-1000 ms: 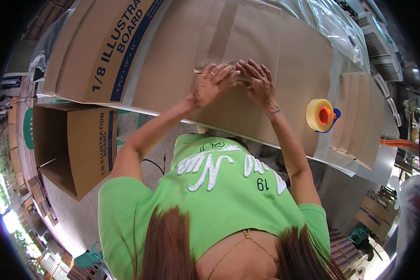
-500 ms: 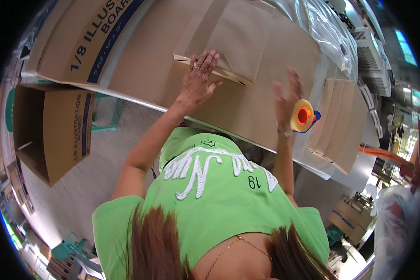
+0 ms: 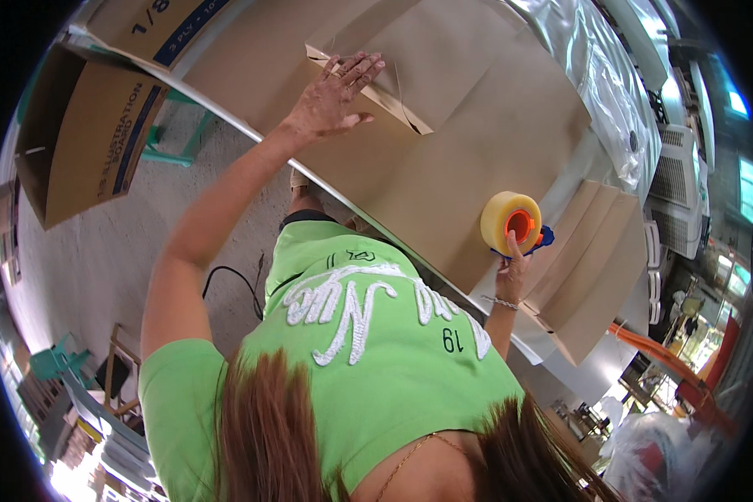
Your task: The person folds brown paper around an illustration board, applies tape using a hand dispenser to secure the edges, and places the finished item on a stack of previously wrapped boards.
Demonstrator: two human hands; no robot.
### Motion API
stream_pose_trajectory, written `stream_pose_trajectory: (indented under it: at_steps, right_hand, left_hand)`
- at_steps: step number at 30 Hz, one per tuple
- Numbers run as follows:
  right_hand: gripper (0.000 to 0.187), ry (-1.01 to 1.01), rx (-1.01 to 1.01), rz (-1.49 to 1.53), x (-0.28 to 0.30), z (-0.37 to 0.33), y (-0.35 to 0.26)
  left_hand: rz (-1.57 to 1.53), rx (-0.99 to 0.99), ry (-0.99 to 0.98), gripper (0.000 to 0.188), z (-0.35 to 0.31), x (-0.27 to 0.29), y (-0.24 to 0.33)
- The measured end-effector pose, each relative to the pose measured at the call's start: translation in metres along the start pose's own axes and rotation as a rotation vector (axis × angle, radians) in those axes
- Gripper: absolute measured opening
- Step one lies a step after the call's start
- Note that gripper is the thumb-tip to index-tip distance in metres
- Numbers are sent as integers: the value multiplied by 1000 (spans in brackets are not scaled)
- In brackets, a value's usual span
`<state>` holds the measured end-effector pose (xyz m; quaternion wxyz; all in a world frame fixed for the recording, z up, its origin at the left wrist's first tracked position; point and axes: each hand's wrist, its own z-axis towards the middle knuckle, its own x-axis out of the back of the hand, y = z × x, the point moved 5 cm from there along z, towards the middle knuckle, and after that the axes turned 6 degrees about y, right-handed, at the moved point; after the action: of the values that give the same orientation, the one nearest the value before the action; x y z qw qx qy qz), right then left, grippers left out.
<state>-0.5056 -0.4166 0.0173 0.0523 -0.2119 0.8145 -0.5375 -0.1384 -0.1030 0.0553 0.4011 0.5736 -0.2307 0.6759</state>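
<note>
A flat package wrapped in brown paper (image 3: 443, 63) lies on the table, with a folded end facing me. My left hand (image 3: 330, 99) rests on that folded edge, its fingers stretched out and its thumb apart. At the right, my right hand (image 3: 512, 272) grips a tape dispenser (image 3: 545, 238), blue with an orange hub. A thick roll of yellowish tape (image 3: 498, 219) is fitted on it. My right thumb is at the orange hub; the other fingers are mostly hidden beneath.
Folded brown cardboard pieces (image 3: 581, 259) lie at the table's right end. Clear plastic sheeting (image 3: 598, 92) runs along the far right side. A printed carton (image 3: 176, 29) sits at the table's far left; an open carton (image 3: 92, 134) stands beside the table near a green stool (image 3: 180, 130).
My right hand has gone from open above the table to holding the tape dispenser. My left hand stays on the package's folded edge. The whole view has shifted and turned a little.
</note>
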Motion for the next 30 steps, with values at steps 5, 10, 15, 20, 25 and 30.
stream_pose_trajectory:
  at_steps: [5, 10, 15, 20, 25, 30]
  right_hand:
    - [36, 219, 94, 226, -4, 21, 25]
    - [42, 145, 260, 204, 11, 58, 32]
    - [56, 223, 243, 389, -12, 45, -37]
    - [49, -139, 78, 396, -82, 8, -126]
    - [53, -487, 239, 123, -211, -24, -199]
    - [54, -690, 1482, -674, -323, -94, -232]
  left_hand:
    - [-3, 36, -11, 91, 1, 2, 4]
    - [0, 18, -43, 93, 4, 2, 1]
    - [-68, 21, -30, 96, 2, 0, -3]
    - [-171, -3, 6, 95, -2, -5, -10]
    - [-137, -30, -3, 89, 2, -9, -14]
    - [-110, -63, 51, 79, 2, -7, -22]
